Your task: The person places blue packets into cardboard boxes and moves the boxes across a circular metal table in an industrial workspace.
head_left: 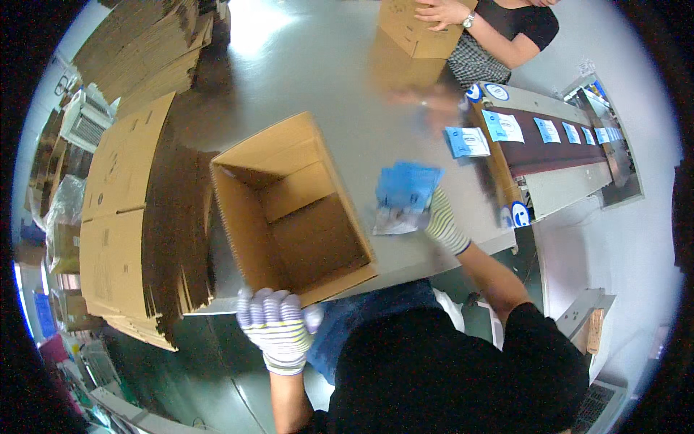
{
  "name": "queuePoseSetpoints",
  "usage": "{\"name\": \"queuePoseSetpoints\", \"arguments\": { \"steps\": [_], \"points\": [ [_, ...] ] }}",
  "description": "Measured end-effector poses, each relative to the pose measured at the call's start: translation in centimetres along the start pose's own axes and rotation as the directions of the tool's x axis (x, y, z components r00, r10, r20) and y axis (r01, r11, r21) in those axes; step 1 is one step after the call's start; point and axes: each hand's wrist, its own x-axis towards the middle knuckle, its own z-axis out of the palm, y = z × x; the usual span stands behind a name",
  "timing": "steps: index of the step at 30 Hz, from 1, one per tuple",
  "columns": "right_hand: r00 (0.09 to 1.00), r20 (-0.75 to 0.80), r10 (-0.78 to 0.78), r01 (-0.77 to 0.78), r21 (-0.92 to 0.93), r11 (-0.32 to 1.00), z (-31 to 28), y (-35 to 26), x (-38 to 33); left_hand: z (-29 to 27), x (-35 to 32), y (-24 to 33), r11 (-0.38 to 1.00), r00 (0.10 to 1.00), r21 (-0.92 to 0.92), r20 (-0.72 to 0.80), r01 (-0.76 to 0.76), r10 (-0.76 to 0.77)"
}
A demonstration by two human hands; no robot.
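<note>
An open cardboard box rests on the metal table, its bare inner walls and bottom showing. My left hand, in a striped knit glove, is closed on the box's near left corner, fingers over the rim. To the right of the box, my gloved right hand holds several blue-and-white packets above the table. These packets overlap and are blurred by motion. Another blue-and-white packet lies farther right, at the end of the conveyor.
Flattened cardboard boxes are stacked left of the open box, with another stack behind. A dark conveyor belt at the right carries a row of packets. Across the table, a co-worker's hand touches another cardboard box.
</note>
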Motion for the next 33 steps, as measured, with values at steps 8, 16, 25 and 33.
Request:
{"name": "queuePoseSetpoints", "arguments": {
  "steps": [8,16,25,33],
  "points": [
    [0.728,0.423,-0.539,0.683,-0.387,0.619,1.1,-16.8,5.2,-1.1,-0.3,3.9,0.991,0.976,0.044,0.185,-0.127,0.117],
    [0.541,0.834,0.11,0.793,-0.549,0.265,11.0,-14.3,2.8,-1.9,-2.8,7.8,0.919,0.913,0.145,0.245,-0.368,0.327],
    [0.44,0.862,-0.252,0.818,-0.269,0.508,6.7,-16.7,0.7,-0.2,-4.4,6.5,0.904,0.882,0.162,0.339,-0.396,0.327],
    [0.807,0.496,-0.321,0.585,-0.592,0.555,-2.9,-15.1,3.0,-0.1,-0.2,3.8,0.977,0.957,0.078,0.233,-0.197,0.174]
  ]
}}
